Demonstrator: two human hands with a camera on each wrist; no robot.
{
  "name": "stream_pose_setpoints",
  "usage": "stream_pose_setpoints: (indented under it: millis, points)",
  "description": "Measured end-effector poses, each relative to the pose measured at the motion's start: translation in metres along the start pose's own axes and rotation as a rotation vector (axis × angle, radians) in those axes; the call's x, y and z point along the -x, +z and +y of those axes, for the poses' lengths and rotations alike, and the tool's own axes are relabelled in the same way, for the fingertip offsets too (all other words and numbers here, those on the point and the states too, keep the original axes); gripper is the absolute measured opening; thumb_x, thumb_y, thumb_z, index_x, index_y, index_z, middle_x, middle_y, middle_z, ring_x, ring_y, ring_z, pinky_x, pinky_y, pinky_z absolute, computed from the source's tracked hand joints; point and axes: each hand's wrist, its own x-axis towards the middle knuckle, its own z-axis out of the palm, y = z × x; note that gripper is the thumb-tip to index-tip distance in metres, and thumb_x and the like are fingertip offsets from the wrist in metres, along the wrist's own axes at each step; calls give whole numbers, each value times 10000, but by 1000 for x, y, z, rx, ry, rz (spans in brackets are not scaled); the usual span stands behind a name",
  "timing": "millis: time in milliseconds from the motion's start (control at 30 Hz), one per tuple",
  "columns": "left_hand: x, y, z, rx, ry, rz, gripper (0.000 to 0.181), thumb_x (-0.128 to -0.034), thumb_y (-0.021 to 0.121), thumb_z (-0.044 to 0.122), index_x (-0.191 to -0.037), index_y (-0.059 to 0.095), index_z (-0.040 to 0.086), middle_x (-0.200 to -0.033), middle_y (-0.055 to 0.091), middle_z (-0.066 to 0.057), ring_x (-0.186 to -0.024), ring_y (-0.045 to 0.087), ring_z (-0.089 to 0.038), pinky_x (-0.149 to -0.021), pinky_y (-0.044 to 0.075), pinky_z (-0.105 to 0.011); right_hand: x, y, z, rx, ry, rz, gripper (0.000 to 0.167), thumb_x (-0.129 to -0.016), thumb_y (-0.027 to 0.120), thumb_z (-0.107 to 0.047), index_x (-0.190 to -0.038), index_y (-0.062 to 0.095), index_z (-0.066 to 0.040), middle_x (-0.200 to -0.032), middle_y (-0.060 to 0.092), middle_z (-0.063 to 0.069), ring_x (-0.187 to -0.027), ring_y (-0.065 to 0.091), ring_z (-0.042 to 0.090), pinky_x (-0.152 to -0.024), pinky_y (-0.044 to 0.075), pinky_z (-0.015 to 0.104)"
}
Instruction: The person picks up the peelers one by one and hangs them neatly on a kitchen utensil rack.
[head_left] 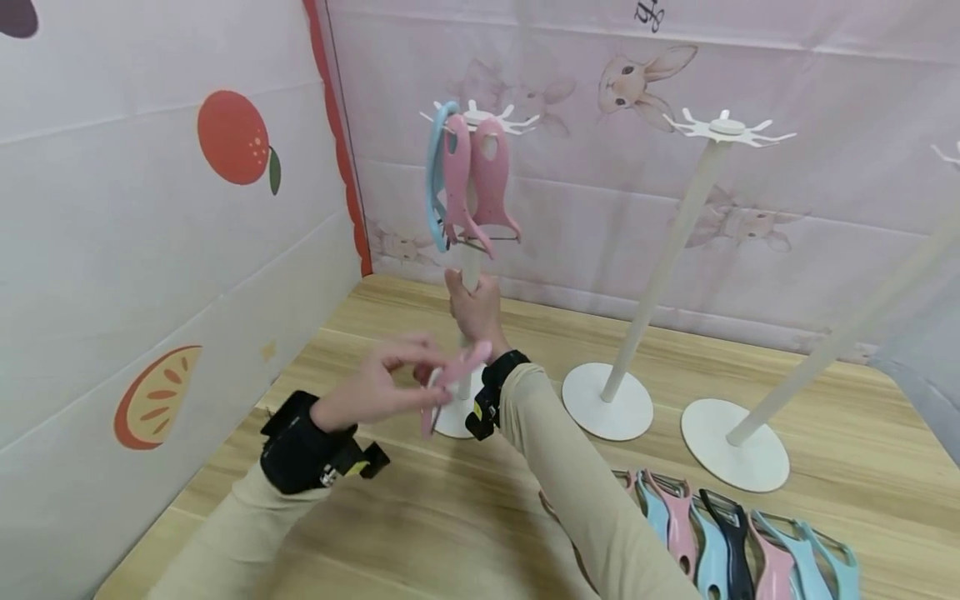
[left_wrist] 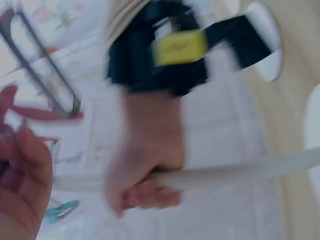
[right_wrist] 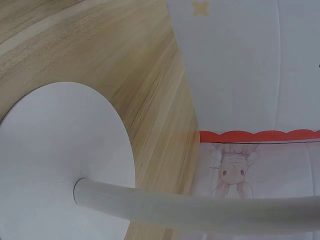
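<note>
Pink peeler [head_left: 465, 365] sits pinched in left hand [head_left: 386, 379] — right hand [head_left: 478, 310], farther forward, clasps white pole [right_wrist: 200, 211].

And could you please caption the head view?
Right hand grips the leftmost white stand; left hand holds a pink peeler.

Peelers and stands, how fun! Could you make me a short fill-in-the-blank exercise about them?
1. The held peeler in the left hand is ____.
2. The right hand grips a stand.  Its hanging peelers are two pink and one ____.
3. Including that one, the head view shows ____ stands.

Missing words: pink; blue; three.
</note>
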Motion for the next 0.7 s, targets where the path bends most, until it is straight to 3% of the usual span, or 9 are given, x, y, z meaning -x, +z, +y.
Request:
stream_pose_setpoints:
  millis: [100, 233, 367, 500, 600, 700]
  points:
    - [-17, -15, 7, -42, 23, 133, 188, -816, 687, 212, -892, 699, 41, -807, 551, -20, -720, 488, -154, -630, 408, -242, -1, 0, 0, 32, -11, 11, 378, -935, 494, -128, -569, 401, -111, -476, 398, -53, -426, 371, 49, -434, 316, 215]
    - [-40, -35, 16, -65, 11, 225, 320, -813, 677, 290, -931, 690, -8, -969, 600, -12, -870, 550, -165, -801, 456, -263, -2, 1, -1, 62, 15, 21, 379, -941, 479, -134, -572, 398, -106, -476, 393, -42, -420, 371, 41, -433, 316, 212]
    - [-61, -53, 24, -49, -55, 331, 355, -824, 664, 240, -994, 648, -71, -959, 643, -36, -861, 586, -179, -783, 489, -271, -4, 1, 4, 35, 51, 26, 403, -945, 477, -133, -555, 385, -101, -464, 374, -22, -409, 358, 67, -424, 299, 224]
    - [-82, -75, 30, -26, -114, 503, 264, -840, 643, 100, -1066, 641, -36, -897, 674, -41, -819, 615, -195, -784, 492, -258, -9, 1, 19, 3, 67, 14, 429, -946, 490, -178, -536, 385, -103, -459, 386, -10, -415, 374, 97, -432, 312, 237]
    - [-96, -93, 27, -44, -169, 610, 304, -858, 617, 89, -1139, 609, -26, -886, 674, -28, -889, 598, -202, -869, 456, -279, -13, 2, 29, 15, 38, 13, 446, -945, 493, -217, -529, 377, -105, -448, 385, -4, -411, 376, 107, -427, 312, 242]
    - [-105, -107, 12, -72, -229, 652, 315, -889, 575, 106, -1185, 586, -1, -887, 663, -10, -942, 540, -195, -879, 416, -226, -14, 2, 32, 57, -8, 25, 454, -949, 486, -247, -536, 365, -104, -444, 375, -1, -403, 366, 111, -419, 302, 245]
